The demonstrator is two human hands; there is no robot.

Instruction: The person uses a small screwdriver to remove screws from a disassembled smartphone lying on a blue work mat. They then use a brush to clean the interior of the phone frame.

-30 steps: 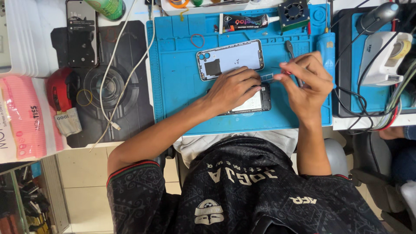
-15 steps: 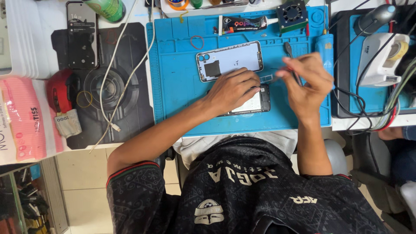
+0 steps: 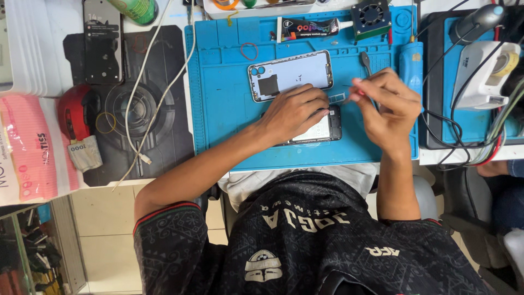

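My left hand [image 3: 295, 112] lies flat on an opened dark phone [image 3: 326, 129] and presses it onto the blue work mat [image 3: 224, 109]. Just right of it, my right hand [image 3: 385, 104] pinches a thin metal tool [image 3: 353, 93] whose tip points left, over the phone's upper edge. A detached phone back frame [image 3: 289, 74], pale with a dark square patch, sits on the mat just above my left hand.
A glue tube [image 3: 308, 26], a small fan [image 3: 371, 16] and a blue screwdriver [image 3: 410, 60] lie along the mat's top and right. A black mat [image 3: 164, 136] at left holds another phone [image 3: 102, 41], a white cable [image 3: 158, 93] and a red round object [image 3: 76, 112]. A white device [image 3: 483, 74] with cables stands at right.
My right hand has shifted slightly with the tool, its tip drawn a little away from my left fingers. My left hand stays on the phone.
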